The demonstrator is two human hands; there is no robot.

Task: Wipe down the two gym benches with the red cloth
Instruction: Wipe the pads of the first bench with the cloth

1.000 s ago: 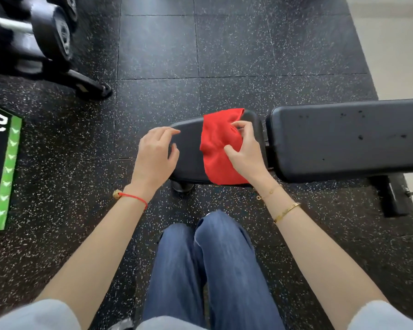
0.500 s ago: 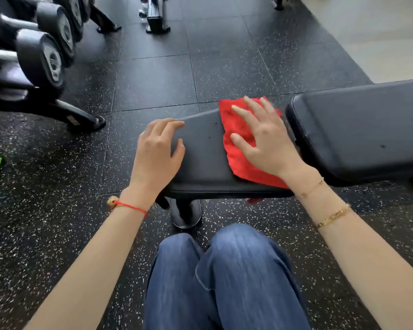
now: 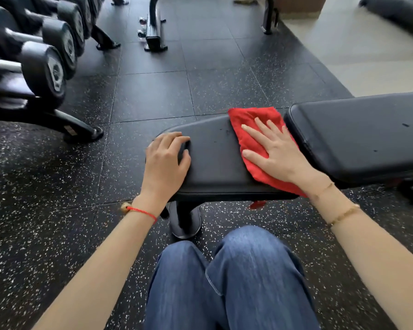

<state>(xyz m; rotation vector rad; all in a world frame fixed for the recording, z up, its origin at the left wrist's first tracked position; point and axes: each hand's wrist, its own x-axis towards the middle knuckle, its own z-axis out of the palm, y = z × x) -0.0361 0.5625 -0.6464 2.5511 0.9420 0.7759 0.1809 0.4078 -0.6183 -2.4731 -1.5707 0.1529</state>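
Head view shows your right hand [image 3: 278, 151] pressing flat, fingers spread, on the crumpled red cloth [image 3: 253, 129] at centre right, unwiped padded black seat [image 3: 215, 160] stretching leftward toward your left hand [image 3: 166, 160], fingers curled over its end.

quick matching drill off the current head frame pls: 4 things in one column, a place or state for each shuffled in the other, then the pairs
Things
1. red cloth
2. left hand
3. right hand
4. dumbbells

Place or state
A. on a rack at the far left
B. flat, fingers spread, pressing down on fabric
C. spread on the seat pad, next to the gap before the long back pad
D. fingers curled over the bare rounded end of the seat pad

Pairs: 1-C, 2-D, 3-B, 4-A
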